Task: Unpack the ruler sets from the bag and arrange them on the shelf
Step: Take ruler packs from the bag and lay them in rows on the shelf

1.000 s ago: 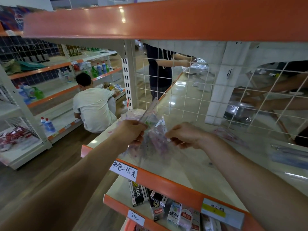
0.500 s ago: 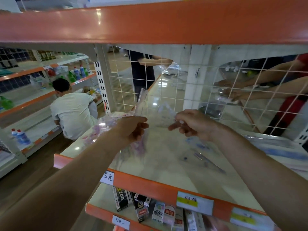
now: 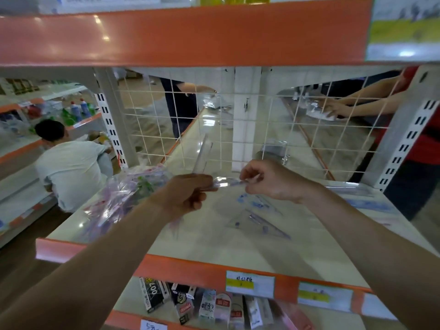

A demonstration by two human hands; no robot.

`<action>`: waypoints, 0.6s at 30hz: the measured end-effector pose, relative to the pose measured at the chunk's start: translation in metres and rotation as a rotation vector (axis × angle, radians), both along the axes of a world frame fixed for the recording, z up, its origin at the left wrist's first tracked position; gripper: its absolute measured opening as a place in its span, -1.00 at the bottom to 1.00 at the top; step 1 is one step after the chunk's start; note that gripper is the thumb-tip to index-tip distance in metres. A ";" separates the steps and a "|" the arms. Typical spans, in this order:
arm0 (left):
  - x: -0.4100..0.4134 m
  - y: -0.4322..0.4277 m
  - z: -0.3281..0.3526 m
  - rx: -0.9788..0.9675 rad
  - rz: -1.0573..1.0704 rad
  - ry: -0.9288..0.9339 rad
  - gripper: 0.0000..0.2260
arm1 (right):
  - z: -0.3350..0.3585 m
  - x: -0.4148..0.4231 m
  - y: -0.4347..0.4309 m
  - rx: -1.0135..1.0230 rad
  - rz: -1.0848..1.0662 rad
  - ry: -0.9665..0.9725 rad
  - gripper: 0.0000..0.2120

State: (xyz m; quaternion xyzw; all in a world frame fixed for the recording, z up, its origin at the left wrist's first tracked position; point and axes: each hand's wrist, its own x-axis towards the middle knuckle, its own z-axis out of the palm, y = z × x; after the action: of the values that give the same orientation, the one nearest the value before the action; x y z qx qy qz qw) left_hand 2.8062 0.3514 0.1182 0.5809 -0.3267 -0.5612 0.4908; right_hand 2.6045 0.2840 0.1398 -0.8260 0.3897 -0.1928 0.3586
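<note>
Above glossy cream shelf [image 3: 214, 248], gripping crinkly transparent bag [image 3: 123, 194] in curled left hand [image 3: 188, 194], pinching clear plastic ruler set [image 3: 226, 183] in right hand [image 3: 269, 179], seemingly for pulling it out.

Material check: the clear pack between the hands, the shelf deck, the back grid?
Clear ruler pack: thin transparent plastic film, glossy; glare patch, shelf shows through.
Cream shelf deck: likely painted metal, glossy; mirrors lights.
White back grid: thin coated wire, probably steel.
</note>
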 end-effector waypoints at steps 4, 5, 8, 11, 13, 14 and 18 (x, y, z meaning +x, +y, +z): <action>-0.002 -0.003 -0.001 -0.033 0.011 -0.033 -0.84 | -0.002 -0.012 0.003 0.063 -0.024 -0.011 -0.70; -0.003 -0.004 0.000 -0.035 0.010 -0.060 -0.83 | -0.002 -0.015 0.003 0.082 -0.024 -0.011 -0.67; -0.006 -0.007 0.000 -0.042 -0.003 -0.113 -0.83 | -0.004 -0.022 0.003 0.092 -0.040 -0.014 -0.66; -0.010 -0.010 -0.002 -0.042 -0.008 -0.116 -0.81 | -0.006 -0.025 0.003 0.049 -0.077 -0.014 -0.67; -0.013 -0.013 -0.002 -0.040 0.002 -0.112 -0.80 | -0.009 -0.026 0.003 -0.056 -0.117 0.053 -0.67; -0.014 -0.015 -0.002 -0.041 0.008 -0.107 -0.80 | -0.011 -0.027 0.003 -0.124 -0.147 0.107 -0.66; -0.022 -0.023 -0.003 -0.046 0.028 -0.079 -0.84 | -0.012 -0.029 0.002 -0.317 -0.230 0.238 -0.83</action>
State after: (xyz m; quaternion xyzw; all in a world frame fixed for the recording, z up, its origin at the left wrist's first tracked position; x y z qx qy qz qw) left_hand 2.7845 0.3285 0.1153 0.5955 -0.3504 -0.5235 0.4985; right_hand 2.5752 0.2860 0.1278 -0.8391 0.4858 -0.1923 0.1513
